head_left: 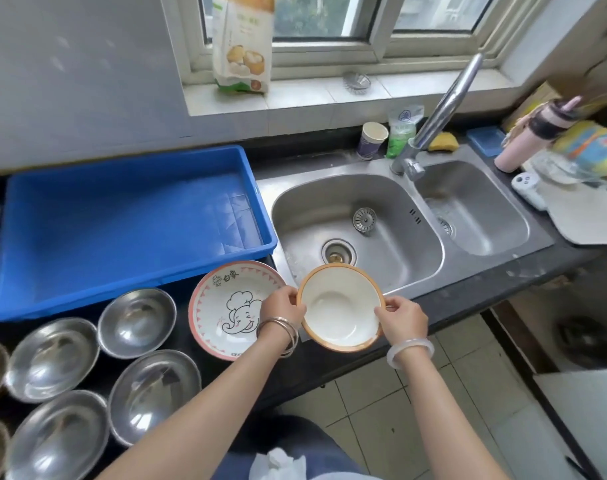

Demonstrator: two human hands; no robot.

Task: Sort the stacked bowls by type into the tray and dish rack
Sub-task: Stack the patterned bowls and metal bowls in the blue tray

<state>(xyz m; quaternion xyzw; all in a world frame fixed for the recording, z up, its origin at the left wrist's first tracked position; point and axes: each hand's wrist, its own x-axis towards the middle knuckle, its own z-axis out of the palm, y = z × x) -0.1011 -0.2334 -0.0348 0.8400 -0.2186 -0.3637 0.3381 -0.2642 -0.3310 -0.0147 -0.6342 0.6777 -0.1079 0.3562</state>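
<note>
Dark stone bench (475, 292) beneath a tiled window sill, as I viewed it remotely through the head camera; positions are given relative to the steel sink (361, 188). Both hands were clamped on one orange-rimmed bowl (340, 308), held in the air just in front of the sink's larger basin. The left hand (283, 306) gripped its left rim and the right hand (404, 320) pinched its right rim.

I judged the step in hand to be the sorting of this single bowl, lifted and not yet placed. The blue tray (122, 230), directly left of the sink, held nothing, so the sort appeared barely begun. I could not make out a dish rack.

If the tray is this bowl's place, the next move called for carrying it leftward over the elephant-print bowl (226, 306), which sat just left of the sink's front corner, and lowering it flat onto the tray floor.

Materials: the held bowl looked glazed, white inside, shallow and round with a flared lip. The elephant-print bowl was wider, white, and edged with pink triangles. Farther left of the sink stood four steel bowls (137, 322), polished, mirror-bright and deep, set side by side. The tray was smooth rigid plastic, rectangular, with raised walls.
</note>
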